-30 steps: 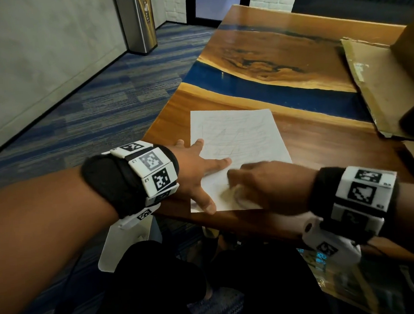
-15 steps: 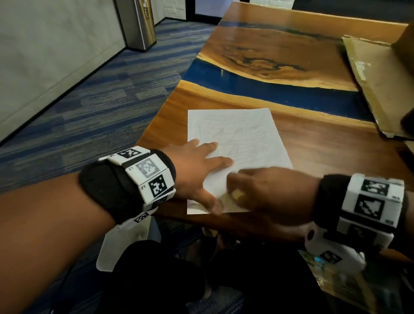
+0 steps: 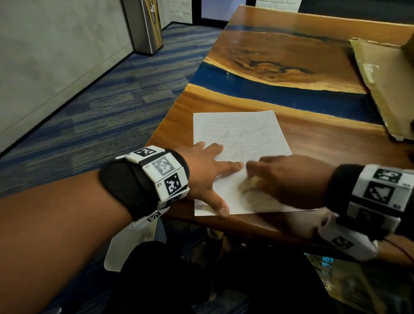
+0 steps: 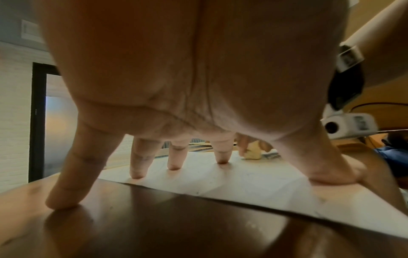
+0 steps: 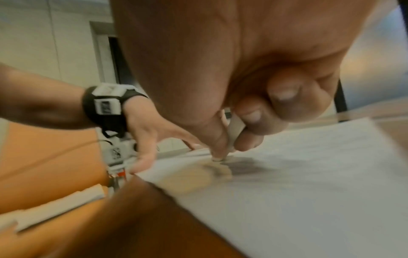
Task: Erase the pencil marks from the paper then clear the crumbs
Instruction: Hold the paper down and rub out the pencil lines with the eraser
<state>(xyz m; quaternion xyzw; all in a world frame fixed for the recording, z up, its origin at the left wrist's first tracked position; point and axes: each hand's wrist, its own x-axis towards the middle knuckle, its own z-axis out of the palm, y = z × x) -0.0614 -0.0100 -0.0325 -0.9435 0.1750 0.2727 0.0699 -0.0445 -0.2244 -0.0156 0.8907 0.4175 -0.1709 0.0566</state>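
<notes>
Eraser [image 3: 250, 184] blurred, mostly hidden in right hand [image 3: 291, 176].

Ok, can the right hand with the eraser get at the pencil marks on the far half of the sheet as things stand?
Probably yes. The right hand pinches the eraser on the near part of the paper; the far pencil marks lie uncovered. The left hand presses the sheet's left side, beside that path.

White paper [image 3: 238, 128], blue-streaked brown table [image 3: 280, 57]
</notes>
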